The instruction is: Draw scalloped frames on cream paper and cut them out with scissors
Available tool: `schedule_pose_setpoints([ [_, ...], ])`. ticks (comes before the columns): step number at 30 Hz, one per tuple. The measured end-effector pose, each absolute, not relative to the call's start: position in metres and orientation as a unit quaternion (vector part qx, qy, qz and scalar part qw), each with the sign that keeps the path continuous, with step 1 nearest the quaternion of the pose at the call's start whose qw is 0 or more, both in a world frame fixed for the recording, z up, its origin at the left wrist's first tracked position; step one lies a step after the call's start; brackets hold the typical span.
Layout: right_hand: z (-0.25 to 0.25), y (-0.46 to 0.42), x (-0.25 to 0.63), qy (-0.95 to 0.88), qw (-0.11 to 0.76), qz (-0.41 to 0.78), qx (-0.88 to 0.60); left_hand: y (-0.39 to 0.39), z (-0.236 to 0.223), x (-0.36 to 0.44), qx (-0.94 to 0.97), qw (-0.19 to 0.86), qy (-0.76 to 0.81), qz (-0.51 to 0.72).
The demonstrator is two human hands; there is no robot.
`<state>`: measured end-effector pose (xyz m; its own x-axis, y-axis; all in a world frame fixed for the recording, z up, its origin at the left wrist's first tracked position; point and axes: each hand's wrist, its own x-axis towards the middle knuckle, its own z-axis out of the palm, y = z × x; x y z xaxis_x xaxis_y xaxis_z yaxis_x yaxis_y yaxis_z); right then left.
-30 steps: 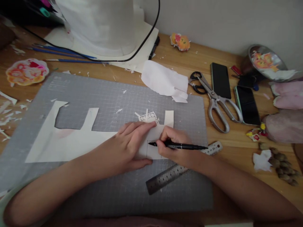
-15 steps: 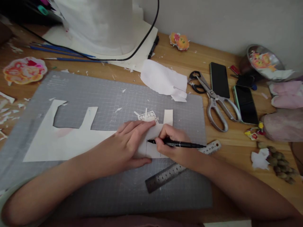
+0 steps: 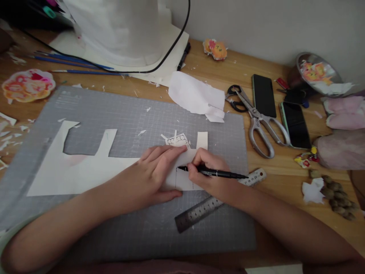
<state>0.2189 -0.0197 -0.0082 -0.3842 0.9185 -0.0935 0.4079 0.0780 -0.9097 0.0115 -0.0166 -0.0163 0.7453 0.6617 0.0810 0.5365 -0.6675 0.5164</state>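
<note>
Two upright lines are on the white paper (image 3: 94, 175), which lies across the grey mat (image 3: 134, 236). My left hand (image 3: 155, 171) is laid flat over the paper, fingers extended and close together, thumb set apart near the paper's near edge. My right hand (image 3: 208, 171) pinches a black pen (image 3: 225, 174), its tip at the top of the left line, beside a small curved mark.

Progress, as I judge it: early in this drawing. Done: both lines, plus that mark. Left: no stroke visibly joins the line tops, though my right hand hides part of that area; the strip between them looks blank where it shows. Cutting along the far edge is done in places, with wide notches at left; I see no cut along the lines.

Just beyond my left fingertips sits a small patterned piece (image 3: 176, 140); whether it tucks under the paper, cannot tell. Steel ruler (image 3: 194, 217): slantwise, passing beneath my right wrist. Scissors (image 3: 258, 114): off the mat, unused, beside two phones (image 3: 264, 95).
</note>
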Motion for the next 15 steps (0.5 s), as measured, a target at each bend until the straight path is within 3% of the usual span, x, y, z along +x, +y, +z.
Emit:
schedule_pose_setpoints([
  [15,-0.0090,-0.0208,0.2194,-0.668,0.292,0.482,-0.487,-0.0152,-0.0175,0.0105,0.902,0.245,0.329,0.133],
])
